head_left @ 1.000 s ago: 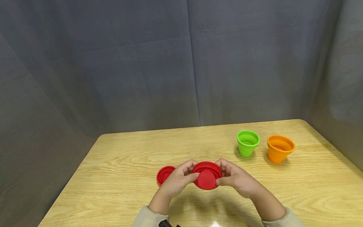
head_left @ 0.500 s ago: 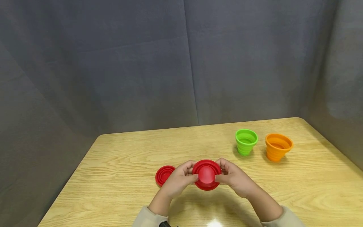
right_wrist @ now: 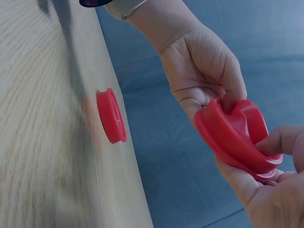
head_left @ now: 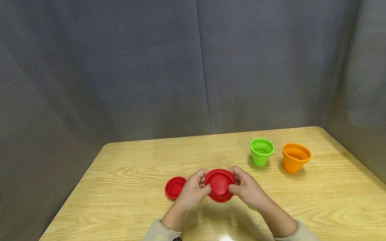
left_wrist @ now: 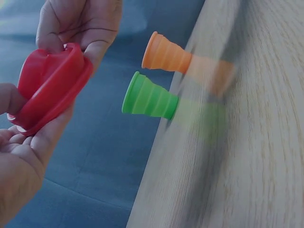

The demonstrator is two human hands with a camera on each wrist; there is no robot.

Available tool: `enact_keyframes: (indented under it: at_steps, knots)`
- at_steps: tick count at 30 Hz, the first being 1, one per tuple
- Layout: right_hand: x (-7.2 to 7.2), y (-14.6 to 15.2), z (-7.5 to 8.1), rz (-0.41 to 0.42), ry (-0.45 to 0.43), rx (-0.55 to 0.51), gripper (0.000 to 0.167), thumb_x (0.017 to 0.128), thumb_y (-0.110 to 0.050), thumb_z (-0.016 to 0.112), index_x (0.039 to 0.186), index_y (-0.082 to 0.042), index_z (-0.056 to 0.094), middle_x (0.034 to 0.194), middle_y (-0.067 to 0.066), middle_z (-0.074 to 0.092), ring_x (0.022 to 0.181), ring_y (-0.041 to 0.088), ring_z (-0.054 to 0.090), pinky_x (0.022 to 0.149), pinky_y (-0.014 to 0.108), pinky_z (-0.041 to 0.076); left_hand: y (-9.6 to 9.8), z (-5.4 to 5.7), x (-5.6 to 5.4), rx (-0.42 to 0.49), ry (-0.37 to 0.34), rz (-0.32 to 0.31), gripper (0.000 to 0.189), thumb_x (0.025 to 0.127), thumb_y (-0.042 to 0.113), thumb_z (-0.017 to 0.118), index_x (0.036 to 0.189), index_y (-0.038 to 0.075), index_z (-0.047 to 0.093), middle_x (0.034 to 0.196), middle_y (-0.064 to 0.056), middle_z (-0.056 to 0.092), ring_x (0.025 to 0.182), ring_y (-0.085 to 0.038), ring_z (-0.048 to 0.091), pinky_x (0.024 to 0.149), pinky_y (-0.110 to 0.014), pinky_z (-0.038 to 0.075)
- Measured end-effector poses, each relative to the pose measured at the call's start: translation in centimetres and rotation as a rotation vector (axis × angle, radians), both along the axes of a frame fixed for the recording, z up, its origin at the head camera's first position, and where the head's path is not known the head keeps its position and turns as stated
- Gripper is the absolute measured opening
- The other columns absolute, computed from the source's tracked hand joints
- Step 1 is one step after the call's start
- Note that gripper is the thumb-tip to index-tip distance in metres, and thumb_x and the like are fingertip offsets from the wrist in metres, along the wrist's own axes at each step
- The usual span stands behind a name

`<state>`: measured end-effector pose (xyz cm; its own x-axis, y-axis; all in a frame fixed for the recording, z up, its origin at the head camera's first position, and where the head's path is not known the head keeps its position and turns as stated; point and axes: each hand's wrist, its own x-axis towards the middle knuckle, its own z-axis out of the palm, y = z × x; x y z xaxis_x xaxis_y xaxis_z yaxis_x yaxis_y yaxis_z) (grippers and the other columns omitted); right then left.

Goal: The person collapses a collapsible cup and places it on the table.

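A red collapsible cup (head_left: pixel 219 184) is held above the table, its round base turned toward me. My left hand (head_left: pixel 192 190) pinches its left side, thumb beside the base and fingers behind the rim. My right hand (head_left: pixel 248 190) pinches the opposite side the same way. In both wrist views the thumbs press into the red cup (left_wrist: pixel 50 92), and its soft wall buckles between them. A second red collapsible cup (head_left: pixel 175 188), folded flat, lies on the table just left of my left hand, which overlaps its edge in the head view.
A green collapsible cup (head_left: pixel 261 152) and an orange one (head_left: pixel 296 158) stand upright and expanded at the right back of the wooden table (head_left: pixel 135 160). A grey curtain (head_left: pixel 150 83) hangs behind and along both sides.
The held cup has tilted so its base faces me more squarely, and the thumbs have pressed in at the sides of the base. The cups on the table have stayed put.
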<state>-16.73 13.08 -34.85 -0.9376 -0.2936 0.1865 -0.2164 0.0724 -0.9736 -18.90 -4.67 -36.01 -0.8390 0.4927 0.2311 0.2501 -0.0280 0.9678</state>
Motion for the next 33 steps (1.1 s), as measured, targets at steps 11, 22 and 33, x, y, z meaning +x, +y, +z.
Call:
enact_keyframes:
  at_steps: [11, 22, 33]
  knots:
    - [-0.3, 0.6, -0.2, 0.050, -0.019, -0.032, 0.024, 0.072, 0.011, 0.043, 0.096, 0.013, 0.042, 0.078, 0.010, 0.053, 0.067, 0.014, 0.053, 0.059, 0.025, 0.047, -0.5, -0.5, -0.8, 0.020, -0.095, -0.070, 0.024, 0.080, -0.009, 0.042, 0.104, -0.010, 0.047, 0.082, -0.007, 0.056, 0.070, -0.012, 0.058, 0.063, -0.029, 0.050]
    - [-0.5, 2.1, -0.5, 0.210, -0.020, -0.109, 0.023, 0.076, 0.003, 0.052, 0.099, -0.002, 0.054, 0.087, 0.004, 0.059, 0.077, 0.014, 0.056, 0.068, 0.030, 0.047, -1.8, -0.3, -1.0, 0.001, -0.066, -0.185, 0.031, 0.082, -0.001, 0.053, 0.110, -0.012, 0.045, 0.092, -0.010, 0.058, 0.081, -0.011, 0.056, 0.072, -0.025, 0.047]
    - [-0.6, 3.1, -0.7, 0.300, -0.093, -0.152, 0.013, 0.087, -0.006, 0.046, 0.098, -0.003, 0.050, 0.092, 0.004, 0.056, 0.086, 0.015, 0.054, 0.079, 0.033, 0.044, -1.2, -0.6, -1.1, -0.041, -0.096, -0.148, 0.031, 0.081, -0.001, 0.056, 0.111, -0.005, 0.050, 0.097, -0.012, 0.058, 0.086, -0.014, 0.056, 0.075, -0.028, 0.046]
